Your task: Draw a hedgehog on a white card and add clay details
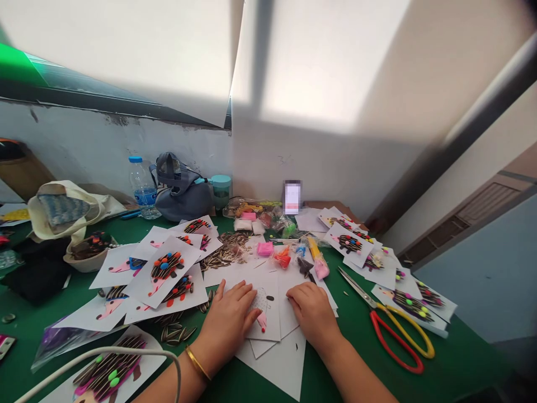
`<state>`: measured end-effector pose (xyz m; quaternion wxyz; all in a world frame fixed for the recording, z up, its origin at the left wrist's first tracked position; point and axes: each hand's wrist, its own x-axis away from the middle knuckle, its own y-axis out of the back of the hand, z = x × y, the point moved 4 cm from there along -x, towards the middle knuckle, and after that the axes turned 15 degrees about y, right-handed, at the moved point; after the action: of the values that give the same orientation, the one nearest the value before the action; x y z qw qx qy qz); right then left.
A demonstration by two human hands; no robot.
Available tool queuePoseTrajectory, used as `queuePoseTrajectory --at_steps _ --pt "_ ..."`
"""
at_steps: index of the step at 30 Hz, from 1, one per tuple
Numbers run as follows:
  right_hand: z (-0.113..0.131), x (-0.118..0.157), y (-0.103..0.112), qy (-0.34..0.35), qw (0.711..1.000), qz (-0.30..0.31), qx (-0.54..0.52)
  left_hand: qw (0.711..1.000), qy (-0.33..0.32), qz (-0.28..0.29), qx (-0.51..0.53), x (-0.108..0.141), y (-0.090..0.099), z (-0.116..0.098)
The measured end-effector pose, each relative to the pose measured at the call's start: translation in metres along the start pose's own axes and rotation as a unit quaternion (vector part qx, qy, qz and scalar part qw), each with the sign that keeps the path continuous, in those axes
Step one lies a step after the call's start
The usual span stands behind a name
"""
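Observation:
A white card (268, 330) with a hedgehog drawing lies in front of me. Its face is pink with a red nose, one dark seed-like piece sits on it, and the body is dotted. My left hand (230, 313) rests flat on the card's left side, fingers spread, a gold bangle on the wrist. Just right of the card is my right hand (312, 310), its fingers curled together over the paper; anything between the fingertips is too small to make out. More white sheets (285, 364) lie beneath the card.
Finished hedgehog cards (161, 271) overlap at left, others (350, 246) at right. Striped sunflower seeds (222, 252) are piled behind my left hand. Coloured clay packets (282, 257) sit ahead. Large scissors (384, 313) lie at right. A white cable (121, 350) arcs across the lower left.

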<state>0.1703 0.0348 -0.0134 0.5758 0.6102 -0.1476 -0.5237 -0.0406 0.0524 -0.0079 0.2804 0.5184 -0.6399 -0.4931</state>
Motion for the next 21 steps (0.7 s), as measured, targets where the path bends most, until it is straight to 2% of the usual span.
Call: queuePoseTrajectory --at_steps 4,7,9,12,14,21 --pt "-0.001 0.002 0.001 0.002 1.0 -0.001 -0.022 1.0 -0.009 -0.029 0.005 0.0 0.002 -0.001" --pt "-0.004 0.003 -0.002 -0.008 1.0 0.004 -0.022 0.998 -0.035 -0.041 0.017 0.003 0.007 -0.011" --pt "-0.005 0.003 -0.004 -0.011 1.0 0.005 -0.019 0.993 -0.11 -0.02 0.035 0.009 0.007 -0.026" --pt "-0.005 0.003 -0.005 -0.016 1.0 0.006 -0.016 0.969 -0.237 0.052 0.043 0.025 0.001 -0.05" --pt "-0.004 0.002 -0.005 -0.022 1.0 0.005 -0.014 0.96 -0.269 0.076 0.037 0.032 -0.004 -0.059" --pt "-0.003 -0.002 -0.001 -0.019 1.0 0.015 0.01 0.96 -0.259 0.102 0.04 0.035 -0.009 -0.064"
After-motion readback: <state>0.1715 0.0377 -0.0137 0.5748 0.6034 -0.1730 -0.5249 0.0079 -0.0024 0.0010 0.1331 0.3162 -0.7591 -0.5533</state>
